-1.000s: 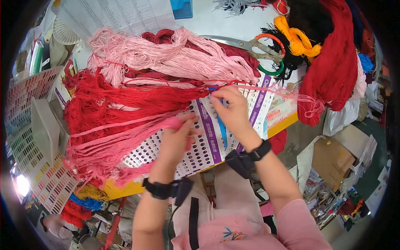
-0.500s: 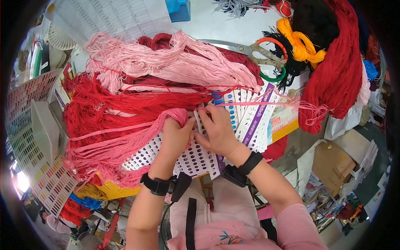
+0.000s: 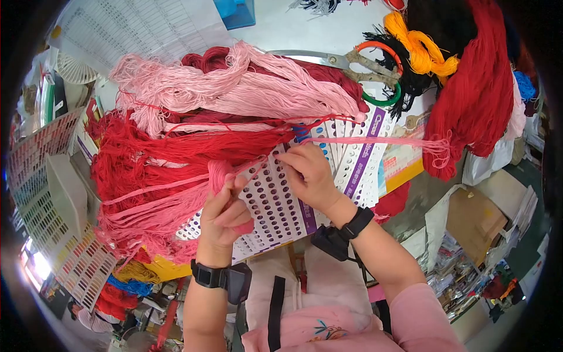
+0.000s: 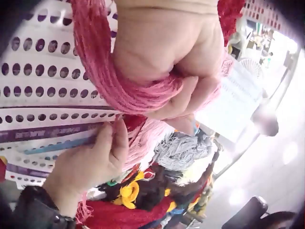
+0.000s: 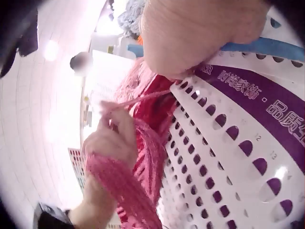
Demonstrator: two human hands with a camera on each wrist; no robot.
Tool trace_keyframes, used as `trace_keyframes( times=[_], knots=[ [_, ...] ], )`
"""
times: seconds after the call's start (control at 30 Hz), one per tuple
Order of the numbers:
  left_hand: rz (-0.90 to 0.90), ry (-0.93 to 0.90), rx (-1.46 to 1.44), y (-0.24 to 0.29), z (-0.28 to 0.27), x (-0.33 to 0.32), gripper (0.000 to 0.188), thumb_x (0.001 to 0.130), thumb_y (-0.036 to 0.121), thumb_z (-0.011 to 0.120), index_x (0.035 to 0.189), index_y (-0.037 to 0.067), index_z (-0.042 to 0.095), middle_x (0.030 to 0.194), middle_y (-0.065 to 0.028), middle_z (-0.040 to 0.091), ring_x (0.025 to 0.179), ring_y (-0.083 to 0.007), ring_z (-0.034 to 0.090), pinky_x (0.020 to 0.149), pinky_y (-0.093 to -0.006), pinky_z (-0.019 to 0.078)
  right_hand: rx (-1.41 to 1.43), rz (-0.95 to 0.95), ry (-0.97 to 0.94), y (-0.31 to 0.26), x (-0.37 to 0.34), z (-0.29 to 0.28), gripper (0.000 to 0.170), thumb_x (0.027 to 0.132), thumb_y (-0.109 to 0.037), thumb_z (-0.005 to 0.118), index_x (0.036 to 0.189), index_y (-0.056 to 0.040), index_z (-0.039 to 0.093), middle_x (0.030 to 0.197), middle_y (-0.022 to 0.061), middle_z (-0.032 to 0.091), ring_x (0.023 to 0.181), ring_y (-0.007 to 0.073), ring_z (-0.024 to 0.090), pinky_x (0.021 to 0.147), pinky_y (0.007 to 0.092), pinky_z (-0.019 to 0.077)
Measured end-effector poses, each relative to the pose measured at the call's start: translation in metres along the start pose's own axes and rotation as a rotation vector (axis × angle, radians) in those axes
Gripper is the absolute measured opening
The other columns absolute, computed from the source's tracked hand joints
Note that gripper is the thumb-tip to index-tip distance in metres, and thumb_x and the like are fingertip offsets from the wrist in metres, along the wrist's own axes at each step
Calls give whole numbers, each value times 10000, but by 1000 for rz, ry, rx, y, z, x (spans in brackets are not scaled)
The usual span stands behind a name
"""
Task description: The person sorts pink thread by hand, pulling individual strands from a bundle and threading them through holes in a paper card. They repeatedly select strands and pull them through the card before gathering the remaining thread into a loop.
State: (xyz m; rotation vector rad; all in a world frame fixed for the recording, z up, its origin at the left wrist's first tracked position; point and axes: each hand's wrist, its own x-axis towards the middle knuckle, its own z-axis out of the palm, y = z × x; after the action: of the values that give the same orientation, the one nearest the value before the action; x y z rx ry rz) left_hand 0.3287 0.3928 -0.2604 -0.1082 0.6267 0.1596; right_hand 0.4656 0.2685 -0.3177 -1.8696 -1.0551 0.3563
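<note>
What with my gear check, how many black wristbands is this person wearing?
2: the left wristband and the right wristband, one round each wrist.

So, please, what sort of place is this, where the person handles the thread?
Probably a small thread or embroidery workshop, perhaps a shop. Big bundles of red and pink thread lie over cards with rows of holes, and large scissors lie close by.

A yellow-edged white table [image 3: 287, 34], partly covered
On it are laid red skeins [image 3: 193, 145], pale pink skeins [image 3: 234, 87], perforated cards [image 3: 267, 193], a printed sheet [image 3: 141, 26], black thread [image 3: 417, 85] and scissors [image 3: 336, 60].
</note>
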Motion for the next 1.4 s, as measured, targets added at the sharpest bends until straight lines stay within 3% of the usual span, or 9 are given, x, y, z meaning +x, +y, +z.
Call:
trace_keyframes(
  times=[0.07,0.27,0.37,0.53,0.63,0.8,0.9,1.1,1.4],
  knots=[
    [-11,-58,0,0,0,9,221,834,76,382,1047,72,444,564,33,446,361,0,299,336,-142,228,215,90,-46,1,-1,-5,220,611,20,555,821,-45,557,771,97,506,702,255,481,655,325,373],
    [15,307,1410,-16,5,41,195,777,169,513,925,43,520,566,30,453,412,-25,388,362,-165,311,198,192,69,-3,5,1,210,615,-12,574,823,-32,552,781,111,505,717,271,486,665,334,384],
    [-29,640,1090,30,40,-16,119,751,143,546,837,64,528,641,26,492,472,-41,416,385,-161,328,-4,173,-24,-13,8,3,366,560,-94,640,901,-36,519,864,119,464,812,273,457,714,340,366],
    [781,844,552,170,12,-149,216,845,118,384,1045,59,439,543,65,392,370,2,283,308,-129,228,-108,212,-55,-14,6,10,415,534,-141,640,913,-55,493,862,103,430,836,267,417,720,367,323],
    [850,857,662,170,31,-169,232,855,134,375,1049,27,446,504,68,358,346,11,254,306,-122,209,-118,216,-68,-19,8,7,399,545,-136,636,909,-54,496,874,104,435,851,265,416,731,364,324],
    [311,768,974,33,52,-100,266,815,184,471,970,-32,493,626,-36,524,433,-80,417,386,-205,333,-50,179,-15,-26,3,3,318,570,-98,627,863,-41,515,879,101,443,829,264,432,706,352,351],
    [182,459,711,-1,31,-60,383,860,265,365,1034,-66,450,1030,-166,499,960,-235,485,761,-334,422,179,336,-73,-54,-4,-7,112,634,-62,602,727,-28,550,761,79,469,706,213,487,588,291,391],
    [-3,177,472,-21,21,-41,438,874,274,300,1117,-84,372,1065,-177,463,959,-240,483,803,-341,414,1153,1018,-375,-96,-15,0,96,738,-87,552,715,5,568,569,12,510,478,56,459,416,185,342],
    [169,383,681,-32,27,-46,299,828,147,436,1020,-81,469,917,-139,548,821,-189,543,688,-297,455,1295,1106,-335,-98,-10,-18,104,750,-84,529,751,8,578,581,30,539,457,59,490,377,154,355]
  ],
)
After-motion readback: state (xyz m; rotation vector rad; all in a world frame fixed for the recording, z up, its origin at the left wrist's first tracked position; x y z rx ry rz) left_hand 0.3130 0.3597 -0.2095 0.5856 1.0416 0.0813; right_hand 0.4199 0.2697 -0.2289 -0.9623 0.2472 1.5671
